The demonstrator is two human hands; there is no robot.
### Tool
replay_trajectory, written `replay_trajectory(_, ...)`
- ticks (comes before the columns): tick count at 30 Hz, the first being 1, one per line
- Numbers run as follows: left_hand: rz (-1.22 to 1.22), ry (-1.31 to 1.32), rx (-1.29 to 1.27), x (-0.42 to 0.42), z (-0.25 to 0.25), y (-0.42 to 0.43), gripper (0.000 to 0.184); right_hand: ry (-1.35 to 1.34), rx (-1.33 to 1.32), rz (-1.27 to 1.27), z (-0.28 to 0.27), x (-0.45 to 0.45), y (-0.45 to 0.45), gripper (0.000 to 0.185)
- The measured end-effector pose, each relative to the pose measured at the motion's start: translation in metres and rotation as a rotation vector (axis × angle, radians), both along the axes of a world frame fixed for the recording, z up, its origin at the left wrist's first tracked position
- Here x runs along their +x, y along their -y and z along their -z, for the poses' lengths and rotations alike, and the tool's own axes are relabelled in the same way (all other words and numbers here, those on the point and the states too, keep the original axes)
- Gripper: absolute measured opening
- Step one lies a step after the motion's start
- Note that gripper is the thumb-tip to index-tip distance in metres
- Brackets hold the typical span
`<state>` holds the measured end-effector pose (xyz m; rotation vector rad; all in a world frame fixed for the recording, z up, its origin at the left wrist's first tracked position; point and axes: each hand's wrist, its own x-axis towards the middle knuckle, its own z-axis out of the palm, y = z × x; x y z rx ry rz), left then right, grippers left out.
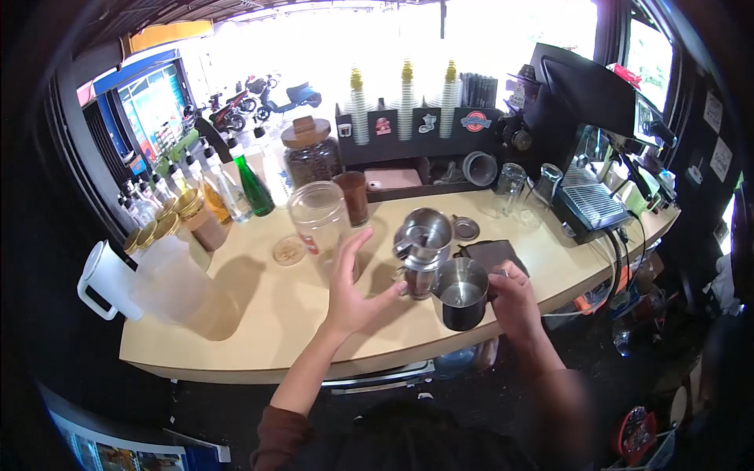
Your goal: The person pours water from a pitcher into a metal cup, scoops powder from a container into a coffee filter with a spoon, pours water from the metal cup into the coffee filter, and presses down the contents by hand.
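Observation:
My right hand point(514, 302) is closed round the handle of a dark metal pitcher point(462, 302) with clear liquid inside, held near the counter's front edge. Just left of the pitcher, a metal dripper point(428, 233) sits on a glass point(419, 284). My left hand point(357, 290) is spread, thumb and fingers apart, to the left of that glass and holding nothing. Behind it stands a large open clear jar point(320, 216). On the counter lie a round wooden lid point(290, 250), a small metal lid point(466, 228) and a dark cloth point(499, 257).
Frosted pitchers point(169, 286) and syrup bottles point(251, 187) line the left side. Behind are a coffee bean jar point(312, 161), a brown cup point(353, 196) and a dark cup organizer point(393, 129). Upturned glasses point(510, 188) and an espresso machine point(585, 196) stand at the right.

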<state>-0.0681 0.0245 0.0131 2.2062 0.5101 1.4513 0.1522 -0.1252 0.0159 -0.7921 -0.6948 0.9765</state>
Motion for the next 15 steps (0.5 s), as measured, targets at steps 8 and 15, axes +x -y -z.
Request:
replay_trajectory(8,0.077,-0.060,-0.309,0.062,-0.013,-0.003,0.092,0.170,-0.061,0.014,-0.047,0.077,-0.007,0.014)
replay_trajectory(15,-0.087,-0.060,-0.338,0.078,-0.017,0.008,0.083,0.237,0.027,-0.155,-0.069,0.107,-0.051,0.017)
